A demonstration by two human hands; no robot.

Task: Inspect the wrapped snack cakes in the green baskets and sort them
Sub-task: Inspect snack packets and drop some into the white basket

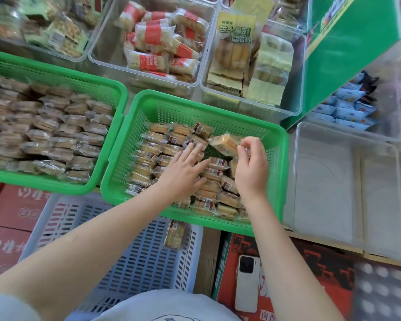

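Pinching a tilted snack cake (225,144) (seemingly lengthwise leftward), right hand (251,166); left hand (185,169) flat.

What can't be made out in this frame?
- Head view: cakes under the left hand in the right green basket, hidden by palm and forearm.
- Left green basket: cut off by the left edge.
- Held cake label: too small to read.
- Phone screen: faces down.
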